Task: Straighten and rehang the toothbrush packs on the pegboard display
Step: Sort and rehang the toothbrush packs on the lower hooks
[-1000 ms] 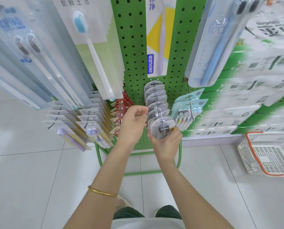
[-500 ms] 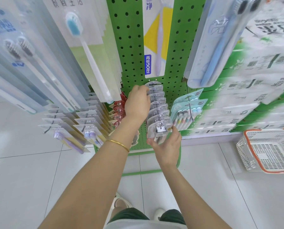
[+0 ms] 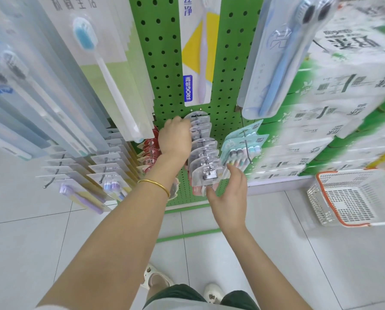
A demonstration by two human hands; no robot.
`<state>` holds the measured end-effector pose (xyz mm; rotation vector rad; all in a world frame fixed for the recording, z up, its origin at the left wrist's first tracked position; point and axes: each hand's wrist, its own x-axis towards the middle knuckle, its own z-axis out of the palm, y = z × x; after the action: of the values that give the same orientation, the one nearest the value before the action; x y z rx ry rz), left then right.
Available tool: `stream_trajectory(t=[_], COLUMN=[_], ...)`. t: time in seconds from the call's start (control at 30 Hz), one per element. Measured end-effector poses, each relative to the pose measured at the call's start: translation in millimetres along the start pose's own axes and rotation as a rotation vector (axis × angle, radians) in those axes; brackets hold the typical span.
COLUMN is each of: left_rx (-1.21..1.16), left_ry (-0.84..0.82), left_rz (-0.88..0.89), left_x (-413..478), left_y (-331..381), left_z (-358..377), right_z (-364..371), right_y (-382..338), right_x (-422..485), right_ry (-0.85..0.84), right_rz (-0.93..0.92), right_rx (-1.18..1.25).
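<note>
The left hand point(image 3: 175, 139) reaches in to the back of the row, its back to the camera and its fingers bent against the left edges of the rearmost packs; whether they pinch a pack cannot be told. The right hand point(image 3: 229, 193) is open below the front of the row, thumb under the lower edge of the front pack and forefinger beside its right edge.

Between the two hands, the clear toothbrush packs point(image 3: 206, 162) hang in a row on one metal peg point(image 3: 209, 174) that sticks out from the green pegboard point(image 3: 164, 63), low on the panel. The packs stand unevenly, some tilted.

Red packs point(image 3: 150, 148) hang just left of the row, behind the left wrist, which wears a gold bangle point(image 3: 154, 183). Teal packs point(image 3: 243, 144) hang just to the right. A white basket point(image 3: 352, 195) with an orange rim sits on the tiled floor point(image 3: 276, 242), well to the right.
</note>
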<state>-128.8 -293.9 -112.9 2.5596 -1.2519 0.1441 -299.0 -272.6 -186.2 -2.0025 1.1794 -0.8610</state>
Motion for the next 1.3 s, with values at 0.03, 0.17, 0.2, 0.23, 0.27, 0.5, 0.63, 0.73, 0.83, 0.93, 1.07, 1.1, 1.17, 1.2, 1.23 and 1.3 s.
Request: stream_trajectory(t=[0.03,0.17,0.2,0.23,0.27,0.5,0.63,0.73,0.83,0.93,1.07,1.1,1.17,1.2,1.23,1.3], left_rx=[0.046,0.13,0.143,0.157,0.17,0.107,0.064,0.084,0.052,-0.089,-0.336,-0.403,-0.519,-0.579,-0.649,-0.798], left_ry=[0.007,-0.009,-0.017,-0.023,-0.028,0.026,0.156,0.323,0.475,0.575,0.599,0.61,0.647,0.656,0.651,0.612], left_rz=[0.004,-0.031,-0.041,-0.047,-0.052,-0.171,-0.205,-0.16,-0.097,-0.065,-0.118,-0.126,-0.131,-0.132,-0.138,-0.175], left_x=[-2,-15,-20,-25,-30,-62,-80,-96,-112,-126,-139,-141,-146,-147,-147,-144], left_y=[-1,-2,-2,-2,-2,1,2,6,6,9,16,16,19,20,20,19], left_z=[-2,-9,-12,-14,-16,-30,-35,-42,-46,-62,-99,-106,-119,-123,-125,-127], right_z=[-1,-4,-4,-5,-5,-10,-16,-21,-24,-27,-34,-37,-42,-44,-47,-53], right_y=[0,-4,-5,-7,-8,-14,-20,-26,-35,-45,-64,-69,-79,-82,-84,-86], right_x=[0,0,0,0,0,-1,0,3,3,3,0,-1,-2,-2,-3,-3], right_ry=[0.0,-0.006,-0.001,0.005,0.008,0.002,0.001,0.005,-0.025,-0.067,-0.203,-0.247,-0.34,-0.375,-0.398,-0.447], right_rz=[-0.008,-0.026,-0.037,-0.047,-0.054,-0.078,-0.104,-0.147,-0.164,-0.208,-0.212,-0.207,-0.19,-0.187,-0.196,-0.195], right_rx=[-0.001,0.022,0.026,0.031,0.037,0.046,0.068,0.097,0.139,0.212,0.346,0.385,0.469,0.498,0.509,0.516])
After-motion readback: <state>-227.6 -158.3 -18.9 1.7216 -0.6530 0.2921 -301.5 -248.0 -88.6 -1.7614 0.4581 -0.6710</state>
